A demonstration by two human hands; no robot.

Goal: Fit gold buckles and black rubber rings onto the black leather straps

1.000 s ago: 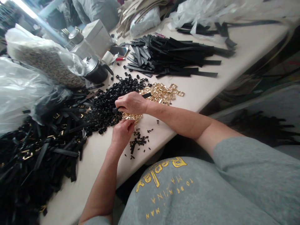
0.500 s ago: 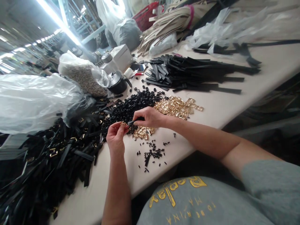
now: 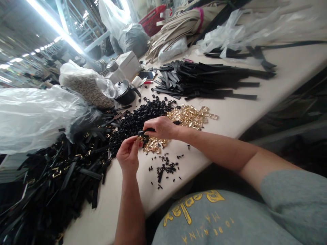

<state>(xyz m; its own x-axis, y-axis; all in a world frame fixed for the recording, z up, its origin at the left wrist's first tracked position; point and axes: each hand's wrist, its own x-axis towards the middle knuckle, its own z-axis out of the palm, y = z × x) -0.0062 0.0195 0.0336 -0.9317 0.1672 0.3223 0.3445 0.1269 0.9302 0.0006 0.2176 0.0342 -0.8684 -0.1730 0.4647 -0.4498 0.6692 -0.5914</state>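
My left hand (image 3: 129, 151) pinches a small gold buckle (image 3: 139, 139) between thumb and fingertips. Just to its right, my right hand (image 3: 161, 128) is closed round a black strap (image 3: 146, 132), whose front end meets the buckle. Whether the strap passes through the buckle is too small to tell. Beneath and behind my hands lies a heap of black loops (image 3: 135, 117). Gold buckles (image 3: 190, 115) are piled right of it, with more of them (image 3: 154, 145) under my right hand. Small black pieces (image 3: 167, 166) lie scattered on the table (image 3: 204, 149) nearer to me.
Black straps (image 3: 199, 76) are stacked farther back. A large heap of straps with buckles (image 3: 63, 170) covers the left side, beside plastic bags (image 3: 38, 115). A black lidded pot (image 3: 125, 92), a phone (image 3: 147, 75) and a white box (image 3: 129, 64) stand behind. The table's front edge runs close to my body.
My left hand has come up from the gold buckles with one in its fingers. My right hand has brought the strap to it. The camera view has also shifted.
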